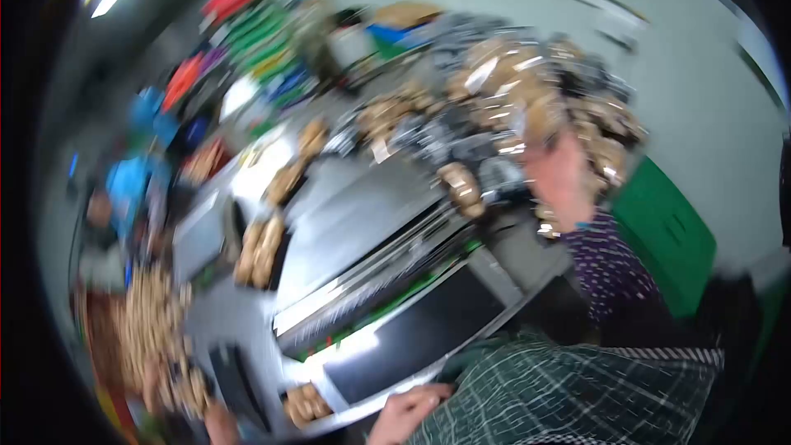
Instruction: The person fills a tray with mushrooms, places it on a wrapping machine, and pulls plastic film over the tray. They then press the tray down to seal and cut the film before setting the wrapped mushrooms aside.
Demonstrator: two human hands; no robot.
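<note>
My right hand (564, 177), coming from a purple dotted sleeve, is closed at the lower edge of a film-wrapped pack of brown produce (515, 86); motion blurs the fingers and the kind of produce. This pack is over a pile of similar shiny wrapped packs (606, 152) at the back right. Low in the middle, my left hand (408, 412) lies with its fingers stretched out at the front edge of the wrapping machine (412, 334), beside my green checked apron (568, 395). It holds nothing that I can see.
A flat metal surface (354, 206) lies behind the machine's dark front plate. Unwrapped packs (259, 251) stand to its left. Another person's hand (218, 422) is at lower left near rows of brown produce (144, 321). A green crate (667, 235) stands right; a blue-clad person (128, 189) is far left.
</note>
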